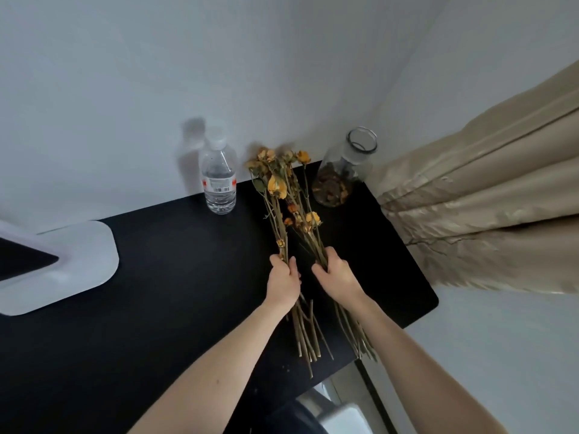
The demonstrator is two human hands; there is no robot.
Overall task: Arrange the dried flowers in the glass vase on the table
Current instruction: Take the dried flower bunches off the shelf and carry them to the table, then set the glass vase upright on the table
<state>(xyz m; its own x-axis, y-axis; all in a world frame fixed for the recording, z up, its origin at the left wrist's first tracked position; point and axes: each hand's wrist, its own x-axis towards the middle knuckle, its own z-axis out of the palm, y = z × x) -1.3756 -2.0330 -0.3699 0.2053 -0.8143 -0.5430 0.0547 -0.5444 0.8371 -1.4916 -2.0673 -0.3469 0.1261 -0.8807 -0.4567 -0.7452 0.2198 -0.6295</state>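
Dried yellow-orange flowers point(277, 186) on long thin stems lie lengthwise on the black table point(175, 264), heads toward the wall. My left hand point(283, 281) grips one bunch of stems near its middle. Just to its right, my right hand point(336, 278) grips a second bunch, whose heads point(308, 220) reach less far. The cut stem ends stick out toward me past both wrists. A clear glass vase point(344, 170) with a narrow neck stands at the table's far right corner, apart from both hands. Brown dried petals fill its bottom.
A clear plastic water bottle point(219, 177) with a white cap stands by the wall, left of the flower heads. A white monitor base point(67, 264) sits at the left. Beige curtain point(485, 198) hangs close to the table's right edge and the vase.
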